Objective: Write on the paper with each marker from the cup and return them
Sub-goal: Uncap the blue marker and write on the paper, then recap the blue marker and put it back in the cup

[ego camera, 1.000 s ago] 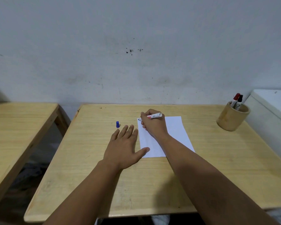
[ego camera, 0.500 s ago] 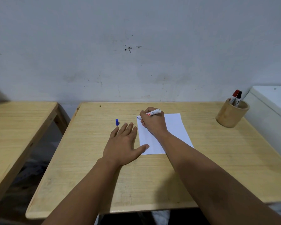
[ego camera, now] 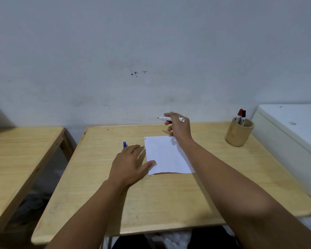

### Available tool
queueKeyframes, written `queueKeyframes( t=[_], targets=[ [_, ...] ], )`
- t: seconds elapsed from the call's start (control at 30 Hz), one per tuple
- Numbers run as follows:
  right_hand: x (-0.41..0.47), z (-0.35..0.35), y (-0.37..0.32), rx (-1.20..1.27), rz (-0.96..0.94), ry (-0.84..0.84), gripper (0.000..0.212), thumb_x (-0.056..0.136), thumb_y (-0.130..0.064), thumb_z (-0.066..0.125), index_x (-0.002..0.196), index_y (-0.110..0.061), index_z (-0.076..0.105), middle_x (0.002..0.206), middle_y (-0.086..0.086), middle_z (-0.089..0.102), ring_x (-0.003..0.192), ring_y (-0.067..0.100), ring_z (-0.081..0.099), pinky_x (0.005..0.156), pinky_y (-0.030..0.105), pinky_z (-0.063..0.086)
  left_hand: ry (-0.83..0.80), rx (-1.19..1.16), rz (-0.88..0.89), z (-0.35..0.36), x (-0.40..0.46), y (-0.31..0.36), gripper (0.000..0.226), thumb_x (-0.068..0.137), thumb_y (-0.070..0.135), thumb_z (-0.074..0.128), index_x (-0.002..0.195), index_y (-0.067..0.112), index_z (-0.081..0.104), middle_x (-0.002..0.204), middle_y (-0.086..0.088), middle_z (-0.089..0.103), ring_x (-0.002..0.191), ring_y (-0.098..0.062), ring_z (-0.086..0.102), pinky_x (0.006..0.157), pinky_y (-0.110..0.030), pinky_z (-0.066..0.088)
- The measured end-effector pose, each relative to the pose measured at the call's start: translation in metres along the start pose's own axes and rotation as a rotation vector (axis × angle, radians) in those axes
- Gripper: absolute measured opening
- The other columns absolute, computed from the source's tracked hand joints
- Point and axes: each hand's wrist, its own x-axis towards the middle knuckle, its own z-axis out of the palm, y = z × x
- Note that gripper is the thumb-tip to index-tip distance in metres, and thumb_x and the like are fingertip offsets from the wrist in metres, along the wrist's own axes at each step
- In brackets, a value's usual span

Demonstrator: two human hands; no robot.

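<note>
A white sheet of paper (ego camera: 166,155) lies on the wooden table (ego camera: 169,198), with a small blue mark at its far left corner. My right hand (ego camera: 179,127) is raised above the paper's far edge and grips an uncapped white marker (ego camera: 170,118), tip pointing left. My left hand (ego camera: 131,165) rests flat on the table, thumb on the paper's left edge. A blue cap (ego camera: 124,144) stands just beyond its fingertips. A round wooden cup (ego camera: 239,134) at the far right holds a red-capped marker (ego camera: 239,115) and a black-capped marker (ego camera: 243,117).
A second wooden table (ego camera: 20,159) stands to the left across a gap. A white cabinet (ego camera: 293,130) sits against the table's right side. A grey wall (ego camera: 151,60) runs right behind the table's far edge.
My right hand has lifted off the paper and moved up and to the right with the marker. A small blue mark now shows at the paper's corner. My left hand stays flat.
</note>
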Motion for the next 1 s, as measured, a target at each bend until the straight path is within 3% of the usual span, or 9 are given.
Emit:
queueKeyframes(
  t=[0.13,0.2,0.27,0.4,0.5,0.6,0.7,0.83,1.0],
  targets=[
    [-0.008,-0.02,-0.003,-0.041,-0.031,-0.002,0.006,0.097,-0.023,0.076,0.096,-0.018,0.077,0.09,0.014,0.082,0.051,0.012,0.056,0.051,0.022,0.046,0.21,0.104,-0.025,-0.01,0.018,-0.009,0.057,0.086,0.066,0.055,0.123,0.025,0.068,0.128,0.005,0.063,0.114,-0.024,0.056,0.086,-0.041,0.051],
    [-0.011,-0.027,-0.006,-0.059,-0.009,-0.03,0.008,0.095,-0.017,0.079,0.102,-0.014,0.08,0.095,0.016,0.082,0.055,0.013,0.056,0.048,0.019,0.044,0.173,0.118,-0.136,-0.019,0.03,-0.013,0.056,0.089,0.055,0.042,0.129,0.023,0.066,0.131,0.0,0.062,0.117,-0.03,0.055,0.087,-0.044,0.051],
    [-0.013,-0.033,-0.01,-0.073,0.034,-0.075,0.012,0.092,-0.009,0.08,0.104,-0.013,0.081,0.096,0.015,0.079,0.057,0.013,0.056,0.045,0.016,0.042,0.095,0.09,-0.263,-0.023,0.04,-0.019,0.048,0.095,0.043,0.044,0.133,0.022,0.063,0.131,-0.003,0.062,0.118,-0.031,0.056,0.087,-0.045,0.052],
    [-0.018,-0.042,-0.01,-0.145,0.09,-0.142,0.018,0.085,-0.005,0.084,0.1,-0.016,0.081,0.086,0.007,0.074,0.057,0.013,0.058,0.046,0.018,0.041,-0.031,0.043,-0.365,-0.022,0.047,-0.027,0.033,0.094,0.025,0.049,0.116,0.02,0.072,0.118,-0.002,0.069,0.105,-0.027,0.063,0.082,-0.035,0.051],
    [-0.021,-0.047,-0.005,-0.211,0.081,-0.169,0.023,0.087,-0.003,0.083,0.109,-0.009,0.082,0.081,0.001,0.07,0.058,0.014,0.054,0.046,0.022,0.037,0.05,-0.165,-0.432,-0.032,0.053,-0.024,0.023,0.093,0.018,0.06,0.109,0.015,0.077,0.109,-0.003,0.076,0.105,-0.029,0.068,0.081,-0.031,0.048],
    [-0.028,-0.049,-0.004,-0.208,0.06,-0.195,0.015,0.085,-0.007,0.087,0.1,-0.008,0.084,0.074,-0.005,0.069,0.058,0.013,0.052,0.047,0.023,0.038,0.109,-0.636,-0.532,-0.056,0.072,-0.006,0.017,0.092,0.013,0.064,0.081,0.017,0.076,0.089,-0.003,0.078,0.095,-0.026,0.071,0.084,-0.037,0.057],
    [-0.034,-0.051,-0.012,-0.184,-0.009,-0.219,0.007,0.086,-0.011,0.088,0.091,-0.015,0.085,0.071,-0.011,0.07,0.059,0.011,0.051,0.051,0.022,0.041,0.109,-0.955,-0.533,-0.08,0.085,0.025,0.016,0.095,0.013,0.066,0.082,0.015,0.075,0.083,-0.005,0.073,0.085,-0.022,0.069,0.086,-0.041,0.058],
    [-0.04,-0.053,-0.028,-0.115,-0.091,-0.217,0.009,0.086,-0.009,0.088,0.092,-0.015,0.084,0.066,-0.014,0.07,0.057,0.009,0.05,0.051,0.022,0.039,0.101,-1.053,-0.499,-0.094,0.093,0.056,0.011,0.096,0.016,0.067,0.089,0.012,0.075,0.09,-0.008,0.073,0.087,-0.022,0.069,0.089,-0.04,0.058],
    [-0.048,-0.064,-0.044,-0.098,-0.138,-0.195,0.01,0.087,-0.009,0.087,0.096,-0.011,0.085,0.072,-0.006,0.068,0.059,0.01,0.048,0.05,0.021,0.038,0.072,-1.075,-0.48,-0.098,0.096,0.08,0.012,0.096,0.016,0.067,0.097,0.007,0.076,0.095,-0.011,0.075,0.092,-0.023,0.072,0.09,-0.039,0.06]
  ],
)
